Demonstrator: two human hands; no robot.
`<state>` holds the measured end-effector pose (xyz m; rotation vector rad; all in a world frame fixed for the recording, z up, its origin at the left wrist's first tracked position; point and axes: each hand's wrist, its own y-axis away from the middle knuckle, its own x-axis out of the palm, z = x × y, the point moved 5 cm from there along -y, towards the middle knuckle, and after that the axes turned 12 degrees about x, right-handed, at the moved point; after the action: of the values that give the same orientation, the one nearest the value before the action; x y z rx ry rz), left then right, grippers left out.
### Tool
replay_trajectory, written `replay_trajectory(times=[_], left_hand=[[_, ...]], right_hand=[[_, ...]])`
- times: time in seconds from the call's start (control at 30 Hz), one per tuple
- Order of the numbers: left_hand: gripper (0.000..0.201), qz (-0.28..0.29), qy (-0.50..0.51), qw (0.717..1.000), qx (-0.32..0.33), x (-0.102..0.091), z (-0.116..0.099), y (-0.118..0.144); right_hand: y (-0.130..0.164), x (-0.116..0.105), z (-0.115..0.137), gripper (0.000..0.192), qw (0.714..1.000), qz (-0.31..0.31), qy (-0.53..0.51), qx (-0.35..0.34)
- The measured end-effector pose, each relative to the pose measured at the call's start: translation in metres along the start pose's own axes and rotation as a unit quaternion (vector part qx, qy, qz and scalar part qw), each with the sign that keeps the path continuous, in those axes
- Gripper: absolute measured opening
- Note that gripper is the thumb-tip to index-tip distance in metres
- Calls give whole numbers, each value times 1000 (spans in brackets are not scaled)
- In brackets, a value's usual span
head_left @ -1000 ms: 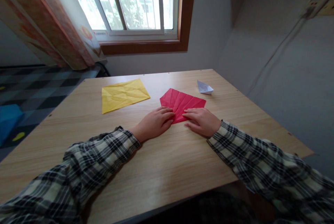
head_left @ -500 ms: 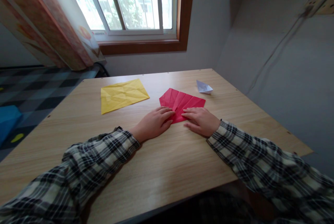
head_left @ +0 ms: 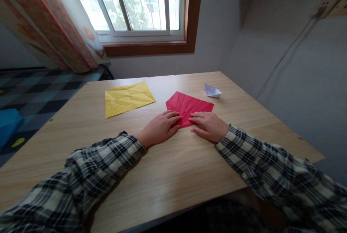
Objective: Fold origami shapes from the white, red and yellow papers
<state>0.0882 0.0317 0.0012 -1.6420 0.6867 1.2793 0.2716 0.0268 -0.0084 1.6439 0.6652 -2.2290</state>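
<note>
here, nearest the camera, your two plaid sleeves (head_left: 89,168) cross the wooden table (head_left: 173,175), one from each side. your left hand (head_left: 159,127) lies flat, palm down, fingers spread loosely and gripping nothing, its fingertips resting on the near left edge of the one red paper (head_left: 189,105). your right hand (head_left: 209,125) lies the same way, flat and unclenched, fingertips pressing the near right edge of that sheet. the two hands sit close together, fingertips almost meeting over the sheet's near point, but not touching. the red paper lies flat on the table just beyond your hands, creased in a fan of folds. farther back there are two more pieces: one yellow sheet (head_left: 128,98), creased and lying flat, well apart to the left, and one small white folded paper boat (head_left: 212,90) near the red paper's far right corner. three papers in all. beyond the table's far edge hangs one patterned curtain (head_left: 48,26) at left, beside one barred window (head_left: 138,1) in a brown frame.
</note>
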Motion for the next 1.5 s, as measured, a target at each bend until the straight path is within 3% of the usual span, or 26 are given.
replay_trajectory(times=[0.4, 0.77, 0.93, 1.07, 1.5], left_hand=[[32, -10, 14, 1000, -2, 1, 1, 0], [31, -7, 9, 1000, -5, 2, 2, 0], [31, -8, 11, 1000, -4, 2, 1, 0], [33, -9, 19, 1000, -5, 1, 1, 0], [33, -8, 11, 1000, -1, 3, 2, 2]], right_hand=[[1, -2, 1, 40, 1000, -15, 7, 6], [7, -4, 7, 47, 998, -50, -8, -47], [6, 3, 11, 48, 995, 7, -18, -93], [6, 11, 10, 55, 994, 67, -19, -83], [7, 5, 15, 43, 995, 71, -11, -68]])
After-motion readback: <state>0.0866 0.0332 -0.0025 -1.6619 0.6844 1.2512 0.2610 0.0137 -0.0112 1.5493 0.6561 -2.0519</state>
